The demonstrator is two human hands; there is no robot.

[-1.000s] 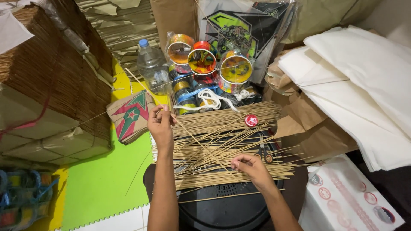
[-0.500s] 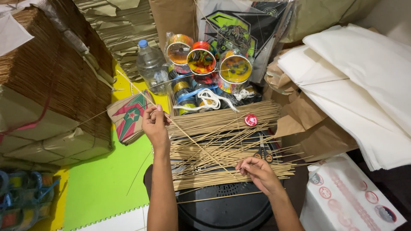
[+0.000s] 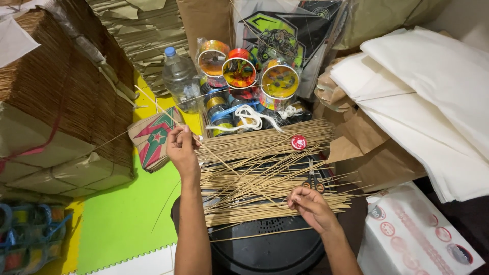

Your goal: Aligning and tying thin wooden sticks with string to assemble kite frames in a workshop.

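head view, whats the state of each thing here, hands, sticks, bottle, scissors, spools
left hand: closed, pinching one thin stick
thin stick: raised, slanting up to the left
right hand: fingers curled, resting on the sticks
sticks: loose pile, some crossed
bottle: upright, blue cap on
scissors: lying flat on the sticks, blades hidden
spools: standing on edge, wrapped in plastic

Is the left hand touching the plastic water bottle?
Apart. The head view shows the left hand pinching a thin stick, with yellow mat showing between it and the water bottle farther up.
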